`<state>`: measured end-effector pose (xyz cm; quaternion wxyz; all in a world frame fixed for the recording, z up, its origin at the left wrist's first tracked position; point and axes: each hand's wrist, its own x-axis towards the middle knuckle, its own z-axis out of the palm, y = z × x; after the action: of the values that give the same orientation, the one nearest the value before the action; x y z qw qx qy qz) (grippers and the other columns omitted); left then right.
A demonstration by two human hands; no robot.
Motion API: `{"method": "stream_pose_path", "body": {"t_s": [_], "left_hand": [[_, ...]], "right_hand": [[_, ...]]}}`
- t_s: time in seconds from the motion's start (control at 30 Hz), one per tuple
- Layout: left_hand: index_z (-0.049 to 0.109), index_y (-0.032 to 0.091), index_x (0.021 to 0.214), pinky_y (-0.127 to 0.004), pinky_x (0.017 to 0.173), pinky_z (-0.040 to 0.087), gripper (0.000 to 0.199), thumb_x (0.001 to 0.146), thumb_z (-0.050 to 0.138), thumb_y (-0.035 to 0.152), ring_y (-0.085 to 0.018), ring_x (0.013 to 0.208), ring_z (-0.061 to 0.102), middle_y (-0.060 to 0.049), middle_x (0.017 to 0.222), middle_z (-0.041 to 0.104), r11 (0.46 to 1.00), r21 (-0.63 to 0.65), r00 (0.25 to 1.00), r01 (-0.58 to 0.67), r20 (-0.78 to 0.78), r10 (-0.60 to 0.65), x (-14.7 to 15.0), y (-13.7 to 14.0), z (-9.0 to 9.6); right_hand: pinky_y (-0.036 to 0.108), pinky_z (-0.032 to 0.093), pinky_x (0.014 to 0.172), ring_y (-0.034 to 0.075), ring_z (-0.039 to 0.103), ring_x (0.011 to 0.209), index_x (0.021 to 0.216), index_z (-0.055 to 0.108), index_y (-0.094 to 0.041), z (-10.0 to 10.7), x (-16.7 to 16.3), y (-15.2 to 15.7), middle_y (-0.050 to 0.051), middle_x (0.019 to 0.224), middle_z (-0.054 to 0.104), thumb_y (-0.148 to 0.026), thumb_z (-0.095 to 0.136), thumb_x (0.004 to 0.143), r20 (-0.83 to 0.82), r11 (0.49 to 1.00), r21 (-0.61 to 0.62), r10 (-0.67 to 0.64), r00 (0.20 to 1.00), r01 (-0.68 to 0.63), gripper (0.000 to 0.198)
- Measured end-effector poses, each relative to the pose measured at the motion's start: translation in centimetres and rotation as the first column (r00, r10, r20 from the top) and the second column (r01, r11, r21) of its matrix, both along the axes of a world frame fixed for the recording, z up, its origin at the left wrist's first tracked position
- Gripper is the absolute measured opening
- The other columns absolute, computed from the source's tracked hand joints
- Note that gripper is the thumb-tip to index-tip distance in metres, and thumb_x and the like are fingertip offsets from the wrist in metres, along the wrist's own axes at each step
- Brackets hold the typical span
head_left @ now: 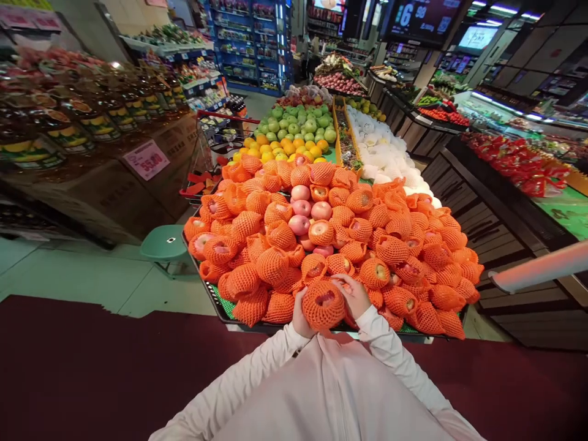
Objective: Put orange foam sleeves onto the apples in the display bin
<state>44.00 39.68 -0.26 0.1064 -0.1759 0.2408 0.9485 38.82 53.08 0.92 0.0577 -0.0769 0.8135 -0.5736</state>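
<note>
An apple in an orange foam net [323, 305] is held close in front of my body, a bit of its red skin showing through the net's opening. My left hand [301, 315] wraps its left side. On the right side, my right hand [354, 296] closes round the net, thumb and fingers at its upper edge. Just beyond lies a large heap of apples in the same orange nets [280, 263]. Several bare pink apples [301, 207] sit in the middle of that heap.
Behind the heap are oranges [294, 147], green apples [296, 124] and white-netted fruit [379, 147]. A green stool [164, 244] stands left of the display. Bottled oil [68, 125] on cartons lines the left side. A pale bar [542, 266] juts in from the right.
</note>
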Motion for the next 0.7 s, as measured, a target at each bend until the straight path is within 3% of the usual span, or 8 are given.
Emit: {"method": "stream_pose_path", "body": {"t_s": [0.07,0.13,0.2,0.27,0.37,0.47,0.57,0.7], "left_hand": [[0.068,0.014,0.104,-0.044,0.109,0.041,0.052,0.075,0.055,0.055,-0.031,0.125,0.056,-0.010,0.116,0.071,0.997,0.007,0.997,-0.076,-0.015,0.077,0.1,-0.7,0.1],[0.068,0.015,0.104,-0.044,0.109,0.040,0.050,0.074,0.057,0.054,-0.031,0.126,0.055,-0.009,0.116,0.071,0.990,-0.038,0.991,-0.133,-0.028,0.132,0.1,-1.3,0.1],[0.068,0.016,0.103,-0.043,0.109,0.040,0.048,0.072,0.060,0.052,-0.031,0.127,0.054,-0.008,0.117,0.071,0.982,-0.082,0.986,-0.169,-0.025,0.167,0.2,-1.9,0.1],[0.068,0.017,0.098,-0.042,0.108,0.041,0.046,0.070,0.062,0.052,-0.031,0.127,0.054,-0.008,0.117,0.071,0.977,-0.110,0.983,-0.182,-0.027,0.180,0.3,-2.5,0.0],[0.068,0.017,0.091,-0.042,0.100,0.047,0.043,0.067,0.062,0.053,-0.032,0.122,0.057,-0.008,0.108,0.073,0.979,-0.156,0.992,-0.128,-0.030,0.125,0.6,-3.5,-0.4],[0.068,0.017,0.087,-0.040,0.084,0.052,0.039,0.067,0.063,0.050,-0.032,0.111,0.061,-0.009,0.098,0.073,0.975,-0.213,0.997,-0.070,-0.006,0.071,0.9,-4.5,-1.0],[0.067,0.017,0.083,-0.034,0.072,0.052,0.033,0.068,0.064,0.046,-0.027,0.096,0.064,-0.009,0.095,0.072,0.972,-0.215,0.996,-0.089,-0.018,0.087,0.9,-5.1,-1.3],[0.067,0.016,0.093,-0.026,0.050,0.041,0.040,0.072,0.060,0.049,-0.015,0.065,0.058,-0.007,0.087,0.071,0.985,-0.167,0.998,-0.051,-0.051,0.043,0.3,-5.7,-1.1]], "right_hand": [[0.031,0.056,0.063,0.017,0.066,0.070,0.106,0.067,-0.018,1.3,0.3,-0.1,0.011,0.101,0.070,-0.048,0.061,0.084,-0.159,0.988,0.122,-0.073,0.985,0.093,0.037],[0.034,0.058,0.069,0.021,0.068,0.082,0.107,0.067,-0.019,3.0,0.9,-0.4,0.014,0.107,0.069,-0.039,0.059,0.088,-0.391,0.971,0.151,-0.115,0.913,0.188,0.029],[0.039,0.057,0.080,0.023,0.067,0.096,0.104,0.068,-0.021,4.7,1.7,-1.0,0.013,0.105,0.070,-0.029,0.053,0.092,-0.579,0.980,0.131,-0.047,0.814,0.150,0.021],[0.041,0.055,0.086,0.023,0.067,0.097,0.102,0.070,-0.023,6.0,2.3,-1.8,0.010,0.097,0.072,-0.021,0.052,0.092,-0.673,0.986,0.167,0.107,0.732,0.009,0.020],[0.040,0.055,0.085,0.021,0.068,0.091,0.103,0.070,-0.025,6.7,2.4,-3.2,0.007,0.093,0.074,-0.020,0.056,0.091,-0.673,0.945,0.282,0.319,0.667,-0.166,0.019],[0.041,0.054,0.085,0.024,0.066,0.092,0.107,0.068,-0.023,6.4,1.7,-4.1,0.008,0.094,0.073,-0.031,0.066,0.087,-0.653,0.921,0.357,0.364,0.664,-0.155,0.022],[0.038,0.054,0.078,0.023,0.064,0.084,0.101,0.067,-0.021,6.1,1.0,-4.5,0.007,0.086,0.071,-0.041,0.071,0.082,-0.638,0.902,0.413,0.386,0.666,-0.127,0.028],[0.034,0.048,0.073,0.020,0.061,0.077,0.091,0.065,-0.020,6.1,1.2,-5.0,0.005,0.080,0.069,-0.035,0.063,0.090,-0.609,0.850,0.487,0.496,0.619,-0.202,0.015]]}}
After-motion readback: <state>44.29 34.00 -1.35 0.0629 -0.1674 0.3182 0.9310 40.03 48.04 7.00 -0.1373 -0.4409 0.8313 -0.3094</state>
